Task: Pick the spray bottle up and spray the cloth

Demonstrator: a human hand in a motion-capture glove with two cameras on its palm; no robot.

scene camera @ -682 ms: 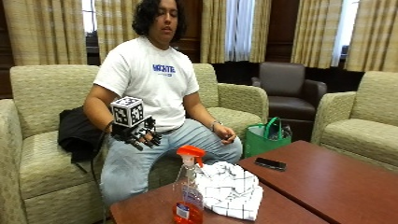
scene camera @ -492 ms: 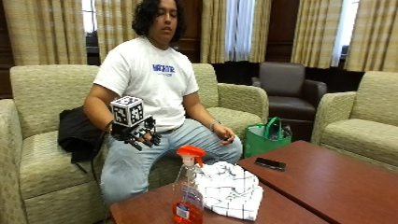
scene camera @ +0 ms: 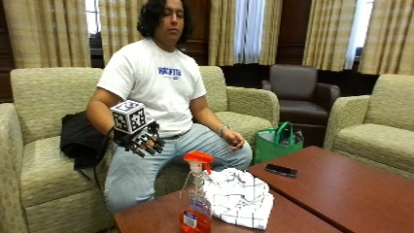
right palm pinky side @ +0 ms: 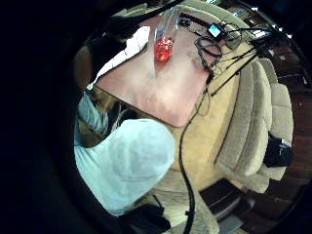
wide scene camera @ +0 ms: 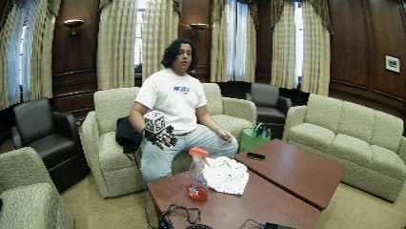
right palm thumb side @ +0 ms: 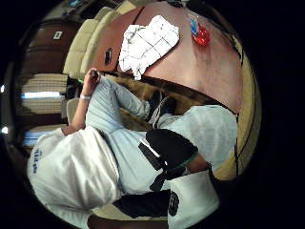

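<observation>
We caught the gloved right hand [scene camera: 141,141] above the person's knee, fingers loosely hanging and holding nothing, so we judged the reach step had not yet started. The spray bottle [scene camera: 196,200] stood upright on the table [scene camera: 336,194], well apart from the hand, forward and below it, with the cloth [scene camera: 240,196] just beside it. Next we'd expect a forward-down reach and a wrap around the bottle's neck.
</observation>
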